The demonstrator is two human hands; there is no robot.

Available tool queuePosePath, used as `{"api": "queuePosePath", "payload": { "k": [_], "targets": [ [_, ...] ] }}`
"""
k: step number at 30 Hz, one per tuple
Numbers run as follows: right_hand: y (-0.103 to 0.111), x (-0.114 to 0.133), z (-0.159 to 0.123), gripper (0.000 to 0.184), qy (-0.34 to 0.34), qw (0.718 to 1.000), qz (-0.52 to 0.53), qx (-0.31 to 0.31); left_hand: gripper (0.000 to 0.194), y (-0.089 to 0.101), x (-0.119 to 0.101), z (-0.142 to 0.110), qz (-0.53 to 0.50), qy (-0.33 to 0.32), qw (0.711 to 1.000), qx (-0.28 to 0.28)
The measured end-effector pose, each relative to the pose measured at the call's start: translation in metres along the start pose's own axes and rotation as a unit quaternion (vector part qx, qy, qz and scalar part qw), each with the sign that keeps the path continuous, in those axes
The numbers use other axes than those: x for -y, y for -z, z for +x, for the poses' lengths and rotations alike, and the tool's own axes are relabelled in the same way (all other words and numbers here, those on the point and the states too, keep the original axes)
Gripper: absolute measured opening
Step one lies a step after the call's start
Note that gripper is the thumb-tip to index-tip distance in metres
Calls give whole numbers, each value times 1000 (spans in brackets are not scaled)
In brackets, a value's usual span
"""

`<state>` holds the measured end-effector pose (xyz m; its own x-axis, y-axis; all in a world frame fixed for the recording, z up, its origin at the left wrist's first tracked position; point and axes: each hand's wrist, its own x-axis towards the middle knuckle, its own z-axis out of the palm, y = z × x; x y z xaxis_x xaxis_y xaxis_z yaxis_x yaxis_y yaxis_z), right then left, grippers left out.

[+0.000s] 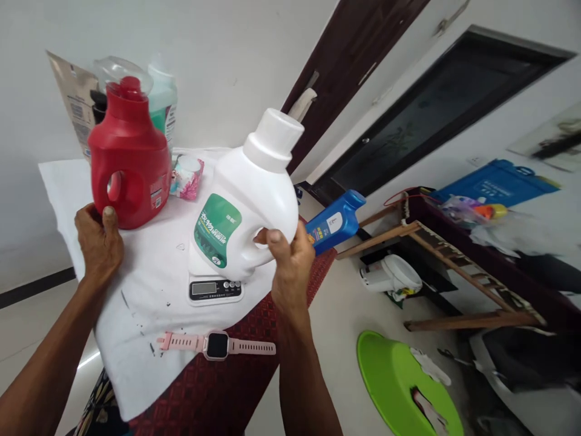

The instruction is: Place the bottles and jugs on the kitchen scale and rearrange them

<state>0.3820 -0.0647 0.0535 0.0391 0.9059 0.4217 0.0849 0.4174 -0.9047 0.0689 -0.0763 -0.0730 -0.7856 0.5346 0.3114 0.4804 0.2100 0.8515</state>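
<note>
My right hand (293, 263) is closed around the handle of a white laundry detergent jug (272, 188) with a green label and a white cap. The jug leans to the right over a small white kitchen scale (216, 290); whether its base touches the scale is hidden. My left hand (100, 239) grips the lower left corner of a red detergent jug (129, 145), thumb in front and the other fingers partly hidden. This red jug stands upright on a white cloth (149, 284). A blue bottle (333, 224) shows just behind my right hand.
Behind the red jug are a beige pouch (75, 97) and a green-and-clear bottle (163, 103). Beside it sits a pink floral packet (187, 177). A pink-strapped watch (216, 345) lies at the front edge. On the floor are a green basin (385, 375) and a white bucket (394, 272).
</note>
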Motion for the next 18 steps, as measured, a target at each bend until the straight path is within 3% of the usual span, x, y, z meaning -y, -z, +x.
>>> {"api": "queuePosePath", "payload": {
  "k": [4, 6, 12, 18],
  "targets": [
    [-10, 0, 12, 63, -77, 992, 58, 86, 31, 1, -5, 3, 11, 16, 1000, -12],
    [-12, -3, 16, 66, -98, 988, 91, 76, 31, 3, -9, 4, 21, 13, 1000, -8],
    [-4, -15, 28, 60, -68, 989, 108, -73, 33, 7, -18, 2, 53, 16, 998, 5],
    [31, -50, 75, 50, -23, 972, -15, -234, 38, 7, -19, 2, 73, 23, 997, 13]
  ]
}}
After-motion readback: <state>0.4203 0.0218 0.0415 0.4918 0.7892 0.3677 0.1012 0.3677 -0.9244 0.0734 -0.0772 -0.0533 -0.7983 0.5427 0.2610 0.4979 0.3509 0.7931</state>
